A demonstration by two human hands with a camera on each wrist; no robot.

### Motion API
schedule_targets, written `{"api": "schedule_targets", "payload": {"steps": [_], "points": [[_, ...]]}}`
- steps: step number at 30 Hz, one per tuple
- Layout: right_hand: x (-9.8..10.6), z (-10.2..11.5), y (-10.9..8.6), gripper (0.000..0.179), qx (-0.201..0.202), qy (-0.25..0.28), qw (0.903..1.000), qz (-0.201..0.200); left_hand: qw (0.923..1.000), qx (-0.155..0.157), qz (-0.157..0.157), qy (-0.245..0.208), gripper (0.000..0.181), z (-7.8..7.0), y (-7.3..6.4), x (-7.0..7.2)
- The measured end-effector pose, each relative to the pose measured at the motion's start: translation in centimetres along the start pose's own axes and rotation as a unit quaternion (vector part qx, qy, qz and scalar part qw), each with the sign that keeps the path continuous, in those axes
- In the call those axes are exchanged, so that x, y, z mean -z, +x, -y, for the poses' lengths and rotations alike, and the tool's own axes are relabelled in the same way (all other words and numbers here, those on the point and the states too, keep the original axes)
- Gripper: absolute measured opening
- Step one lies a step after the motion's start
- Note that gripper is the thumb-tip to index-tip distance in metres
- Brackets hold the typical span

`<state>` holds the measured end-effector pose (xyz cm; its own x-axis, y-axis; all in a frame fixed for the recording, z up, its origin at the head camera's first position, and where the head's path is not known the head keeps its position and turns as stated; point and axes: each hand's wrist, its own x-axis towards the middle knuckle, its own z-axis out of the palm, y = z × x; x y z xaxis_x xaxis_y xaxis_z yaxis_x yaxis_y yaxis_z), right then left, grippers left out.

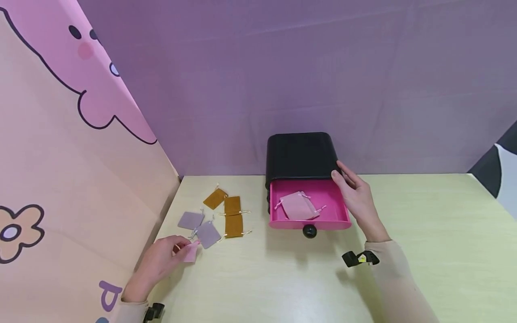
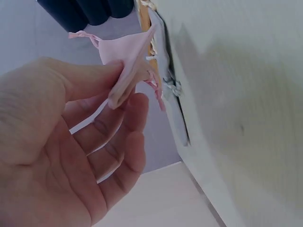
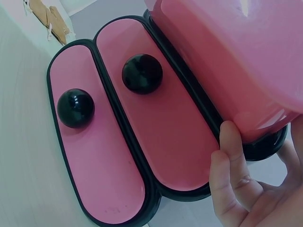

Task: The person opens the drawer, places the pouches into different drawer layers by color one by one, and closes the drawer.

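My left hand (image 1: 161, 260) pinches a small pink drawstring pouch (image 1: 191, 253) between thumb and fingers, low over the left of the table. In the left wrist view the pouch (image 2: 125, 49) is creased, its pink cords dangling. A black drawer unit (image 1: 300, 154) stands against the back wall, its pink top drawer (image 1: 333, 202) pulled out. Light pink pouches (image 1: 298, 206) lie overlapping inside that drawer. My right hand (image 1: 361, 202) grips the unit's right side by the front edge, thumb near the top corner. Two lower pink drawers with black knobs (image 3: 142, 74) are closed in the right wrist view.
Beside my left hand lie two greyish-lilac pouches (image 1: 208, 234). Three brown pouches (image 1: 234, 225) with pale cords are spread between them and the drawer unit. A purple wall covering (image 1: 250, 80) bounds the table (image 1: 428, 233) at the back, a printed panel (image 1: 60, 170) at the left.
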<state>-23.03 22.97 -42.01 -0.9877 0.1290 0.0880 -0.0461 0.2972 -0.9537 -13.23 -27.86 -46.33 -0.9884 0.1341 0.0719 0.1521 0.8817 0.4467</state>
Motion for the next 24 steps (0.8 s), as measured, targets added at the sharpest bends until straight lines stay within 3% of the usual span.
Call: {"api": "schedule_targets", "payload": {"steps": [17,24], "points": [[0.2,0.0,-0.1,0.071,-0.001,-0.002,1.0,-0.003,0.9957,-0.07,-0.061,-0.008,0.013,-2.4,1.2,0.2],[0.0,0.1,-0.1,0.071,-0.002,0.001,1.0,-0.004,0.9956,-0.069,-0.062,-0.005,0.016,-3.6,1.8,0.2]]}}
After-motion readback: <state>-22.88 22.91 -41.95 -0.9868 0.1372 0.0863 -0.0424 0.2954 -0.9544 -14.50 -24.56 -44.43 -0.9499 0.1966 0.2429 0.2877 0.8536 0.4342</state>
